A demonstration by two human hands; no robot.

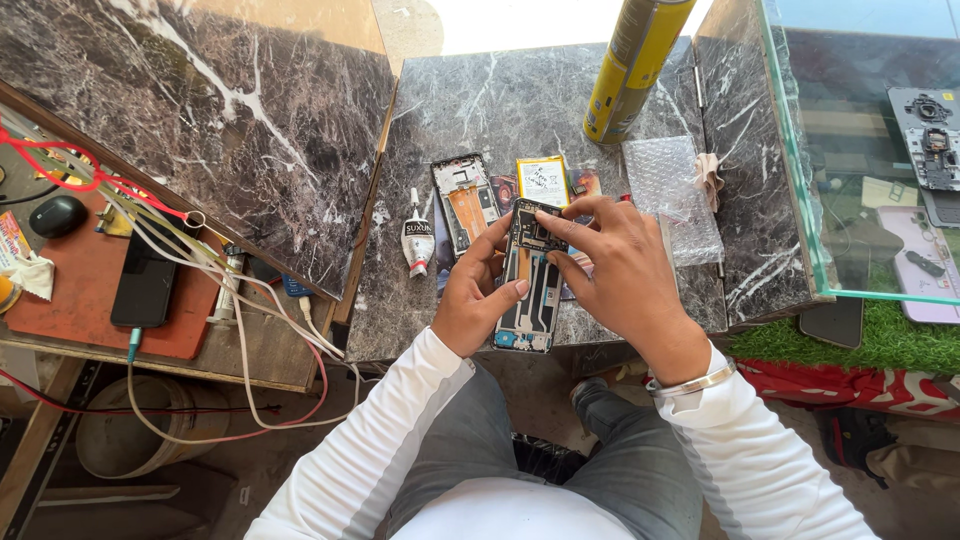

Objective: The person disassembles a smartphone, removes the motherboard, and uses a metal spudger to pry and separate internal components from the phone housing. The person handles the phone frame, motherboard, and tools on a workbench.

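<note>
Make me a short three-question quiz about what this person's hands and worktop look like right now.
1. True or false: both hands grip the opened phone frame.
2. What lies just left of the second phone frame on the marble top? A) small glue bottle B) scissors C) a mug
3. Fill in: the tall spray can is mostly ____ in colour.

Key:
1. True: left hand holds its left edge, right hand covers its top and right side.
2. A, the small glue bottle.
3. Yellow.
</note>
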